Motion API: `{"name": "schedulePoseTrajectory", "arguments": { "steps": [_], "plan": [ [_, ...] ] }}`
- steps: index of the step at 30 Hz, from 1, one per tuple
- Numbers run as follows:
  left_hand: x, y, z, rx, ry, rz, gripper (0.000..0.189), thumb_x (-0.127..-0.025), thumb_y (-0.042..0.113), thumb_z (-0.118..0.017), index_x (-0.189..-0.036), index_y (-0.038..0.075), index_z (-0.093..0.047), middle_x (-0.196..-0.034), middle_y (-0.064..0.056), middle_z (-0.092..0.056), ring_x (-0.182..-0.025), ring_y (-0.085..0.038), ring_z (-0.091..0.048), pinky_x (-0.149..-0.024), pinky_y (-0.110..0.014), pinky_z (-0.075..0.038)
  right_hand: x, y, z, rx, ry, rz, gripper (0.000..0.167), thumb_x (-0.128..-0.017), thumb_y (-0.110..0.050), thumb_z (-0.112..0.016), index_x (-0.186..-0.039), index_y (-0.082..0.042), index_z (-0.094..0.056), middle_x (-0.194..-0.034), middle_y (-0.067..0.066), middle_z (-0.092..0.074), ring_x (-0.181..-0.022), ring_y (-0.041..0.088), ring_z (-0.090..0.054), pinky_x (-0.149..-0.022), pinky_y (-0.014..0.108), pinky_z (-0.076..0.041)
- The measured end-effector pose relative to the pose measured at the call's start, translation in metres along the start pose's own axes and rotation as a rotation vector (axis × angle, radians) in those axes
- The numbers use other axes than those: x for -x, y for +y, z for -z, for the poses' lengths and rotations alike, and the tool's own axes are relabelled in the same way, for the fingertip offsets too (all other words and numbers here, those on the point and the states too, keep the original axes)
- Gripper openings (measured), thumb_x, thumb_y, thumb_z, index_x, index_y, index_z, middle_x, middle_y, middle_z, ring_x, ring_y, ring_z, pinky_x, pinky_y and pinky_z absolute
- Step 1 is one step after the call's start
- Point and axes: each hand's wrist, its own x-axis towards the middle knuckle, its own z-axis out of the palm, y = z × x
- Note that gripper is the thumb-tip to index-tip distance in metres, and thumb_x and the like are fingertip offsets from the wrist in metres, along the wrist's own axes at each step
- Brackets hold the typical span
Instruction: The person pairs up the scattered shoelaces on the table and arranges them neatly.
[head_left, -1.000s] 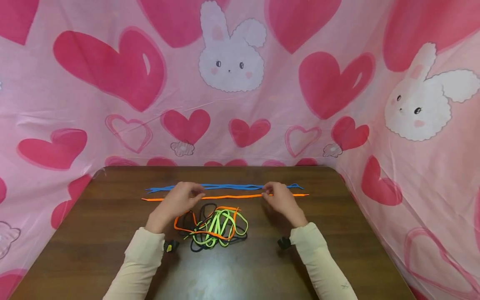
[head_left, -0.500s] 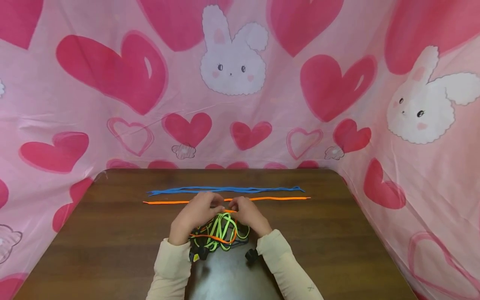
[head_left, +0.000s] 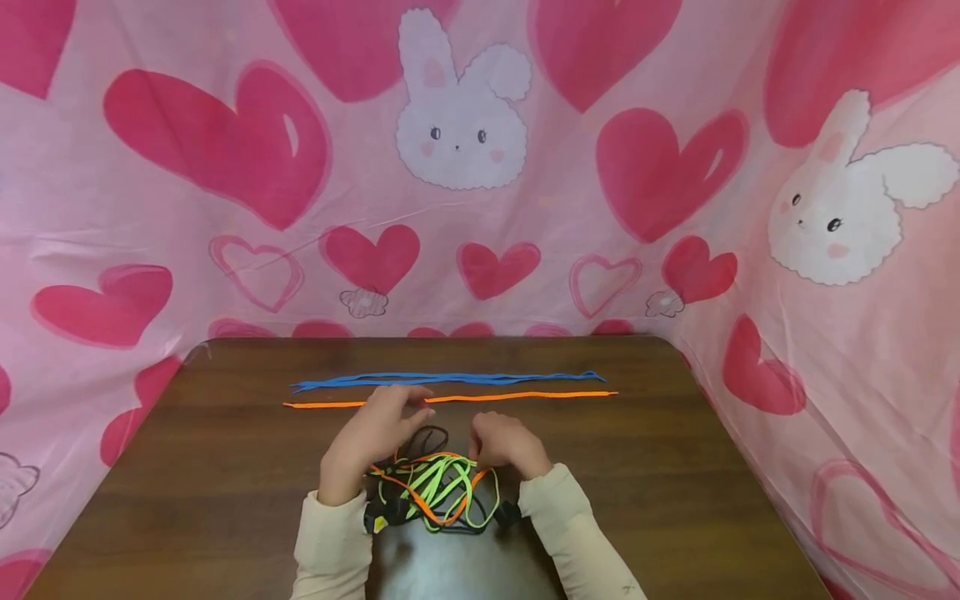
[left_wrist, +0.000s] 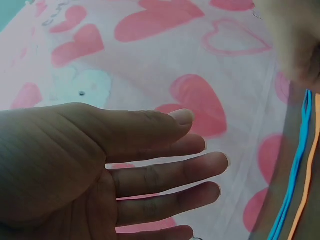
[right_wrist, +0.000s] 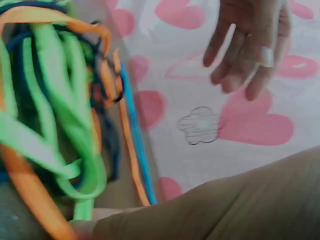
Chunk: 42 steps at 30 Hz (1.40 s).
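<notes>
- Grip of the right hand (head_left: 504,442) is narrowed at the right side of a tangled pile of laces (head_left: 435,479), where an orange lace (right_wrist: 35,197) appears to be pinched; the exact hold of the fingertips cannot be fully made out.
- Left hand (head_left: 378,429) is poised at the pile's far left side, thumb and fingers extended and apart, with nothing held.
- Mid-surface, the pile is framed by both hands: green loops are crossed by the orange lace, and a dark lace (right_wrist: 112,145) is wound among them.
- Nearest the far edge of the surface (head_left: 637,500), blue laces (head_left: 517,380) are stretched out side by side, roughly parallel to that edge.
- Just nearer than the blue, a straight orange lace (head_left: 480,397) is laid along the same line, partly hidden by the left hand.
- Judged by the layout, the blue laces and one orange length look finished; the green, the dark and the piled orange are left unstraightened. How many strands are tangled there cannot be told.
</notes>
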Motion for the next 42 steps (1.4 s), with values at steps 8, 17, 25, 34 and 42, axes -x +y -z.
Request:
{"name": "schedulePoseTrajectory", "arguments": {
  "steps": [8,17,25,34,42],
  "plan": [
    [-0.003,0.013,-0.001,-0.023,-0.001,-0.047,0.026,-0.099,0.015,-0.067,-0.122,0.005,-0.071,-0.116,-0.005,-0.073,-0.107,-0.021,-0.068,-0.094,-0.045,-0.055,0.033,-0.005,0.027,-0.022,0.02,0.09,0.009,-0.084,-0.005,-0.079,-0.083,-0.013,-0.076,-0.072,-0.007,-0.063,-0.063,0.012,-0.054,-0.059,0.029,-0.049],
    [0.002,0.034,-0.003,0.012,-0.043,-0.138,0.036,-0.105,0.023,-0.057,-0.136,0.004,-0.063,-0.13,-0.007,-0.068,-0.112,-0.02,-0.067,-0.096,-0.046,-0.054,0.071,-0.014,0.051,-0.007,0.087,0.266,0.012,-0.088,-0.004,-0.075,-0.081,-0.014,-0.077,-0.072,-0.009,-0.066,-0.061,0.005,-0.052,-0.058,0.025,-0.047],
    [0.007,0.042,-0.001,0.122,-0.117,-0.194,0.05,-0.107,0.039,-0.049,-0.149,0.011,-0.051,-0.113,-0.001,-0.072,-0.09,-0.01,-0.064,-0.093,-0.04,-0.053,0.093,-0.018,0.065,-0.109,0.201,0.409,0.011,-0.094,-0.008,-0.071,-0.091,-0.017,-0.076,-0.081,-0.012,-0.069,-0.071,0.002,-0.057,-0.07,0.025,-0.052],
    [0.009,0.041,0.003,0.201,-0.202,-0.309,0.038,-0.102,0.03,-0.063,-0.139,0.018,-0.061,-0.092,0.008,-0.07,-0.079,-0.015,-0.065,-0.077,-0.028,-0.053,0.102,-0.016,0.072,-0.175,0.383,0.49,0.01,-0.094,-0.015,-0.074,-0.103,-0.016,-0.078,-0.094,-0.01,-0.073,-0.084,0.003,-0.063,-0.078,0.028,-0.055],
    [0.009,0.044,0.006,0.126,-0.213,-0.245,0.01,-0.096,0.019,-0.071,-0.104,0.02,-0.078,-0.085,0.013,-0.069,-0.068,-0.008,-0.054,-0.059,-0.024,-0.045,0.106,-0.012,0.075,-0.165,0.314,0.425,0.015,-0.094,-0.01,-0.072,-0.105,-0.017,-0.079,-0.098,-0.011,-0.074,-0.086,0.004,-0.063,-0.079,0.027,-0.055]
  ]
}}
